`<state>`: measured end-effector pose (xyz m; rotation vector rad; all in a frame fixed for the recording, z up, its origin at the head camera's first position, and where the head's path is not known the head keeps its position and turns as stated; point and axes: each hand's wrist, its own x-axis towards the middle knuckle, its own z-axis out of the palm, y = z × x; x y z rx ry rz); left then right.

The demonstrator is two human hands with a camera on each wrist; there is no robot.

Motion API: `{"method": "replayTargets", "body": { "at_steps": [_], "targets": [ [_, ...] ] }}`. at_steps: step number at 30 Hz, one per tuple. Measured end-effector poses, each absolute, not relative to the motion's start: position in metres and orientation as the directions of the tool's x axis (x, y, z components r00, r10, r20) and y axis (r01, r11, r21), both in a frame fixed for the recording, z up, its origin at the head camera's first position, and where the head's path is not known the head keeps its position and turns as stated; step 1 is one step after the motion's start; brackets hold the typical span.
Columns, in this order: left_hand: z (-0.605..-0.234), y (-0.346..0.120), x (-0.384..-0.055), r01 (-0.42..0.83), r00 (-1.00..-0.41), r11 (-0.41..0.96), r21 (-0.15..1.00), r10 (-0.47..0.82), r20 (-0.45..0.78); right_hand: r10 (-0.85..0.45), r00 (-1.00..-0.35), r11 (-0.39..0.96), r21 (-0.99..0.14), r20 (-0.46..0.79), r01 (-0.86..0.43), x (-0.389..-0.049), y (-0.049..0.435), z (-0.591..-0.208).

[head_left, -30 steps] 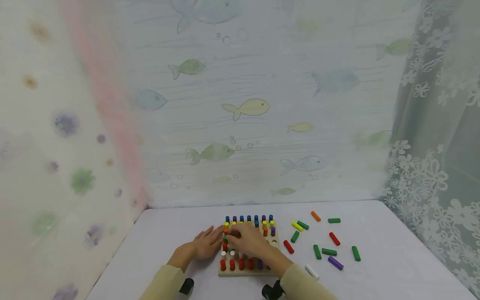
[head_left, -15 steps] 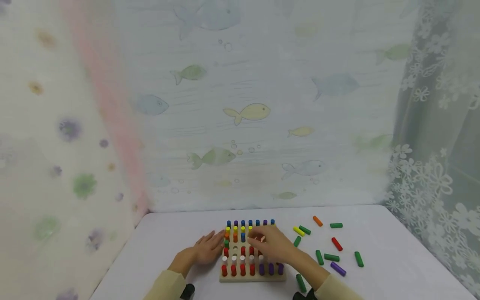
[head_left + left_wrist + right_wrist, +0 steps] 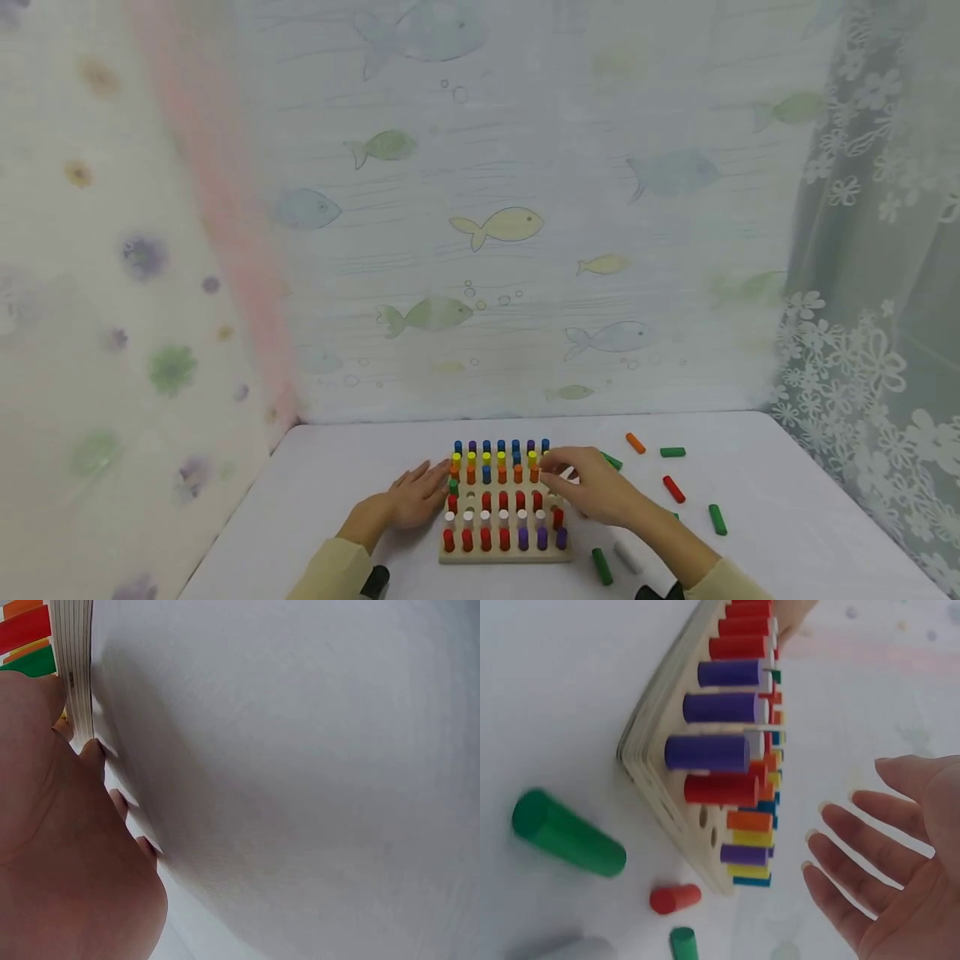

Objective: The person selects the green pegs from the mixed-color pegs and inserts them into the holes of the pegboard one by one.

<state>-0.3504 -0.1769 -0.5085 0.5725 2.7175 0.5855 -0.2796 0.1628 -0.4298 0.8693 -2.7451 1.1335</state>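
A wooden peg board (image 3: 504, 559) with rows of coloured pegs stands on the table. My left hand (image 3: 416, 497) lies flat on the cloth, its fingertips at the board's left side; in the left wrist view they line up along the board's edge (image 3: 73, 660). Over the board's right side is my right hand (image 3: 596, 483). The right wrist view shows its fingers (image 3: 862, 840) spread and relaxed, with nothing in them. A green peg (image 3: 453, 488) stands at the left end of the middle row, beside open holes. At the near right corner are purple pegs (image 3: 707, 752).
Loose pegs lie to the right: a green peg (image 3: 602, 567) and a white peg (image 3: 628, 557) near the board's front corner, and a red peg (image 3: 673, 489), an orange peg (image 3: 635, 442) and several green pegs farther out. A fish-patterned curtain (image 3: 525, 250) hangs behind the table.
My right hand has left the green peg at the board's left side and moved right across the board to its right edge. My left hand has stayed in place.
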Motion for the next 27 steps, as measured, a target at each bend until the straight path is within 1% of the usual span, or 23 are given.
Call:
{"method": "replayTargets", "body": {
  "at_steps": [3, 7, 12, 17, 22, 27],
  "targets": [
    [-0.505, -0.176, -0.346, 0.314, -0.873, 0.838, 0.446, 0.439, -0.211, -0.473, -0.844, 0.586, -0.625, 0.253, -0.516, -0.278, 0.174, -0.429],
    [-0.495, -0.172, -0.339, 0.311, -0.873, 0.854, 0.418, 0.431, -0.23, -0.453, -0.852, 0.614, -0.602, 0.262, -0.511, -0.277, 0.189, -0.425],
    [-0.484, -0.168, -0.333, 0.333, -0.874, 0.86, 0.387, 0.435, -0.215, -0.407, -0.87, 0.648, -0.582, 0.28, -0.491, -0.278, 0.208, -0.421],
    [-0.482, -0.171, -0.332, 0.32, -0.878, 0.863, 0.391, 0.425, -0.219, -0.404, -0.856, 0.653, -0.554, 0.323, -0.517, -0.278, 0.223, -0.42],
    [-0.484, -0.172, -0.333, 0.308, -0.879, 0.864, 0.399, 0.418, -0.227, -0.369, -0.87, 0.667, -0.559, 0.326, -0.492, -0.276, 0.237, -0.42],
    [-0.485, -0.17, -0.336, 0.311, -0.881, 0.864, 0.396, 0.418, -0.221, -0.331, -0.869, 0.695, -0.528, 0.368, -0.488, -0.279, 0.255, -0.42]
  ]
}}
